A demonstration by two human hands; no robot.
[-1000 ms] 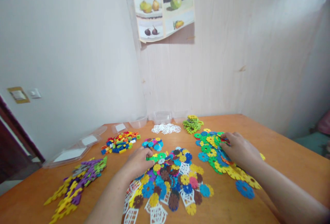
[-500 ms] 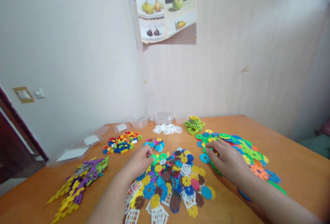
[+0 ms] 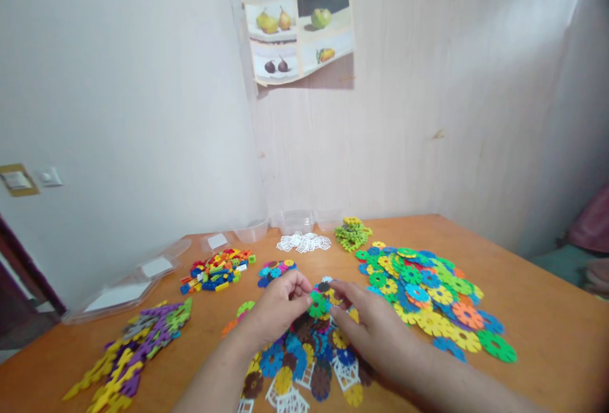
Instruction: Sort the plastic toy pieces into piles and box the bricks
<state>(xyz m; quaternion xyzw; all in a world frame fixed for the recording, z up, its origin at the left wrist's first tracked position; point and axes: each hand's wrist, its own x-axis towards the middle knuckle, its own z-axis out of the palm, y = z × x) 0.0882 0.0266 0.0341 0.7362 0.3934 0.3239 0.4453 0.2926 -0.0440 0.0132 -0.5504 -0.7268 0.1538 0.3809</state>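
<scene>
My left hand (image 3: 276, 308) pinches a green flower-shaped disc (image 3: 316, 305) above the middle heap of mixed coloured discs and white lattice pieces (image 3: 304, 362). My right hand (image 3: 375, 330) lies just to its right, with its fingertips close to the same green disc and a yellow one; whether it grips anything is unclear. Both hands hover over the top of that heap on the orange table (image 3: 523, 286).
A wide spread of larger flower discs (image 3: 428, 292) lies to the right. Purple and yellow flat pieces (image 3: 133, 349) lie at the left, small bricks (image 3: 214, 268) behind them. White squares (image 3: 304, 242), a green stack (image 3: 352, 232) and clear tubs (image 3: 295, 219) stand by the wall.
My right hand left the right-hand spread of discs and came to the middle heap. My left hand lifted a green disc from the heap. The camera shifted slightly.
</scene>
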